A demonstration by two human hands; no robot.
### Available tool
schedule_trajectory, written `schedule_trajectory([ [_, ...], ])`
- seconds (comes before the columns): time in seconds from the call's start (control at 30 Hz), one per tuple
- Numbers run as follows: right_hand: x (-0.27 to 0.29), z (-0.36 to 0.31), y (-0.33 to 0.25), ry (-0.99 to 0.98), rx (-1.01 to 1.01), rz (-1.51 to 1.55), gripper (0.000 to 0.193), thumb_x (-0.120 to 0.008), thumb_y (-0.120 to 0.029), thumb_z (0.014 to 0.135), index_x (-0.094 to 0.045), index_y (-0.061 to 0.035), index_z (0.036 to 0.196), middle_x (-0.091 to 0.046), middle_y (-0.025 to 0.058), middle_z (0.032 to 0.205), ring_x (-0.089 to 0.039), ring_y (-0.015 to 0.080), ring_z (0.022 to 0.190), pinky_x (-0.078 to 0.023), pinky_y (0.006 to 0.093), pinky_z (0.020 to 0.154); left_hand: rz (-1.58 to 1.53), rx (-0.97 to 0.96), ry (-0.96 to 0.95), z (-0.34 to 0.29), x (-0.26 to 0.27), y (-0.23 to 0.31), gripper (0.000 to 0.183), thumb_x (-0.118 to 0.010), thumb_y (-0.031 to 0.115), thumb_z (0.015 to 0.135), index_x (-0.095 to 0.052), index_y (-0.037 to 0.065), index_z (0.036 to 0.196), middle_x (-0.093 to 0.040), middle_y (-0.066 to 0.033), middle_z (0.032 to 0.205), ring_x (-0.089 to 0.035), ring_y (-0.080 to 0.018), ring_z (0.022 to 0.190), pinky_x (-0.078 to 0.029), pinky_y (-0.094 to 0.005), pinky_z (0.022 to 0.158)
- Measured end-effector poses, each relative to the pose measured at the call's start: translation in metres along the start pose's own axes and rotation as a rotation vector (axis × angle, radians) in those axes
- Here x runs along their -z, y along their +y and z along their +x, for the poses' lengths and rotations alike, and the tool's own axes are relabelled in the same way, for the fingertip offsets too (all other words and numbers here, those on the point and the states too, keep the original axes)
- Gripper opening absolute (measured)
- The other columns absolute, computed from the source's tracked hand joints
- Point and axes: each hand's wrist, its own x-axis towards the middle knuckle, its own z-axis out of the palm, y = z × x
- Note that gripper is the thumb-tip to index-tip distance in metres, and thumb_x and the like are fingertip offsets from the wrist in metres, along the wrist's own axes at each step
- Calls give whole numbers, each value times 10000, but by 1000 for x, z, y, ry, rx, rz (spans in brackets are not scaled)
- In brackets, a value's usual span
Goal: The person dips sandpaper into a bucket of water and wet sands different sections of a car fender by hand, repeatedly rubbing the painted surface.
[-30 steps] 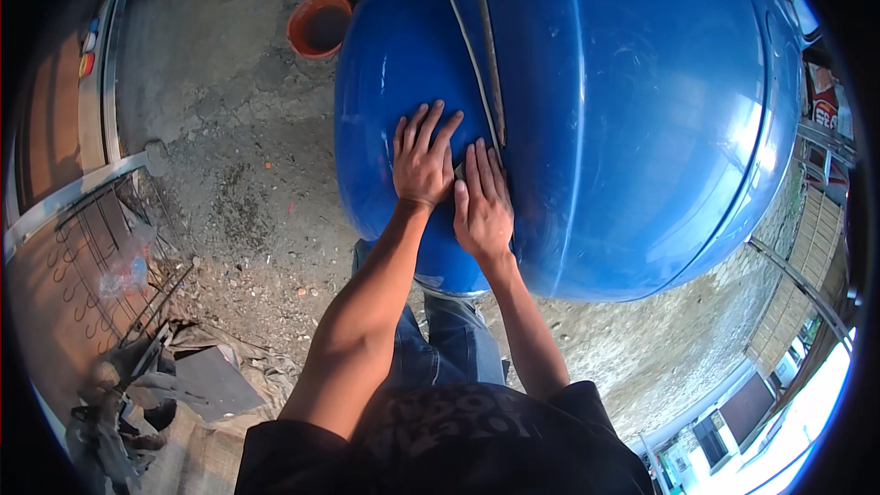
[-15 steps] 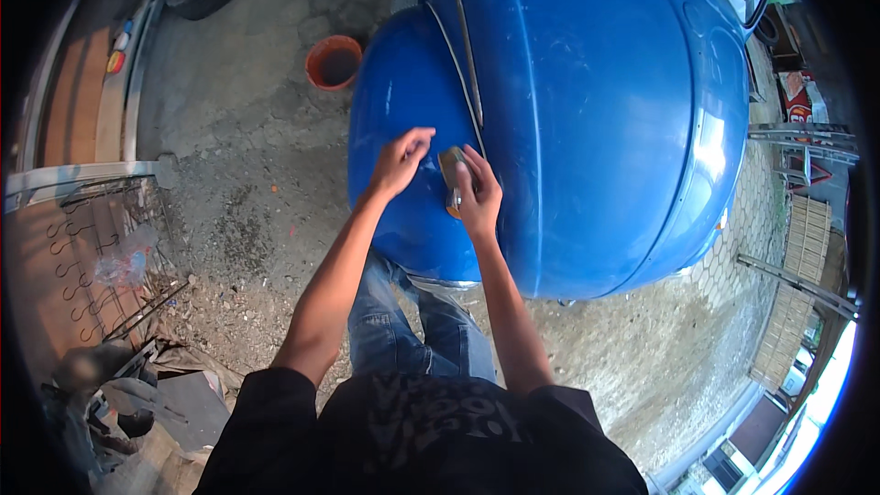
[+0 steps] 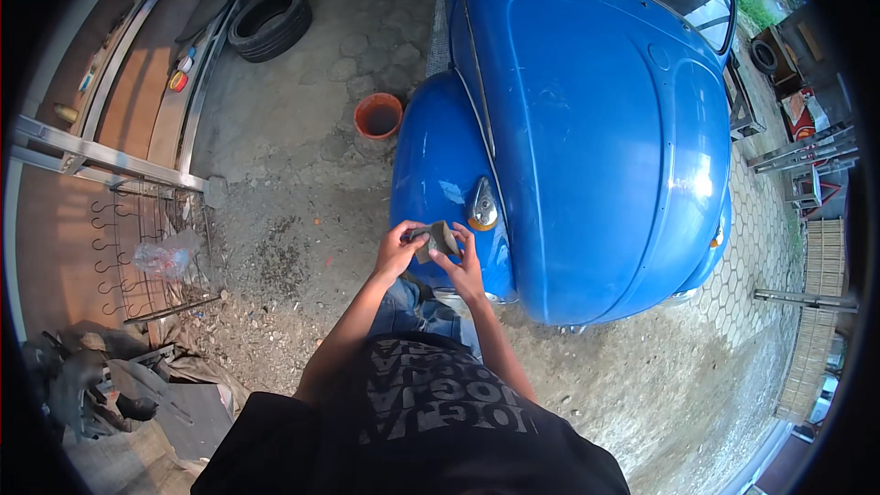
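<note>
In front of me, close to my body, both hands hold a small grey-brown folded sheet that looks like sandpaper (image 3: 436, 241). The fingers of my left hand (image 3: 394, 255) pinch its left edge. On the right side, my right hand (image 3: 465, 270) grips it between thumb and fingers. Beyond my hands lies the rounded blue fender (image 3: 435, 142) of a car, with pale marks on its paint. A chrome turn signal lamp (image 3: 483, 204) with an orange base sits on the fender, just past my right hand.
The car's blue hood (image 3: 587, 147) fills the right. A reddish-brown bucket (image 3: 378, 116) stands beside the fender, and a tire (image 3: 270, 25) lies farther off. At the left are a rack with hooks (image 3: 137, 247) and a pile of scrap (image 3: 147, 394).
My hands have drawn back from over the fender toward my body. The left hand, earlier apart from the sheet, now holds it together with the right. The view has tilted up.
</note>
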Motion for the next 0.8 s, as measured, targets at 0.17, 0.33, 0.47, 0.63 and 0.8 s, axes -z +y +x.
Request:
schedule_trajectory([
  [0.17, 13, 14, 35, 114, -118, -244, 287, -708, -255, 931, -678, 10, 1038, -700, 64, 813, -668, 91, 800, -528, 260, 706, 8, -57, 50, 12, 10, -9, 179, -726, 114, 898, -692, 40, 1057, -711, -24, 947, -628, -77, 846, -506, -255, 739],
  [0.33, 24, 73, 34, 167, -52, -453, 315, -701, -337, 934, -718, -45, 1052, -702, 41, 784, -675, 88, 722, -473, 240, 535, 72, -198, 81, 62, -4, -25, 249, -722, 95, 892, -683, 64, 1136, -736, -66, 1063, -687, -133, 930, -537, -276, 804],
  [0.47, 23, 149, 14, 149, -76, -335, 459, -715, -364, 912, -637, -37, 1225, -723, 101, 1029, -706, 148, 776, -509, 257, 567, 118, -146, 70, 134, -4, -3, 416, -696, 125, 910, -586, 100, 1310, -660, -140, 1246, -671, -248, 1075, -539, -349, 897],
  [0.63, 50, 175, 31, 384, -21, -843, 532, -682, -279, 901, -496, -57, 1347, -596, 169, 1262, -653, 310, 1071, -518, 400, 898, 613, -141, 120, 186, 3, -22, 592, -625, 243, 934, -393, 161, 1473, -424, -183, 1479, -479, -403, 1297, -440, -460, 1070],
  [0.8, 46, 209, 26, 79, 193, -1137, 372, -579, -159, 947, -536, -73, 1307, -578, 144, 1292, -569, 355, 1210, -500, 428, 975, 727, -465, 88, 209, -27, -32, 482, -571, 199, 955, -488, 176, 1429, -426, -144, 1498, -448, -377, 1342, -413, -487, 1090],
])
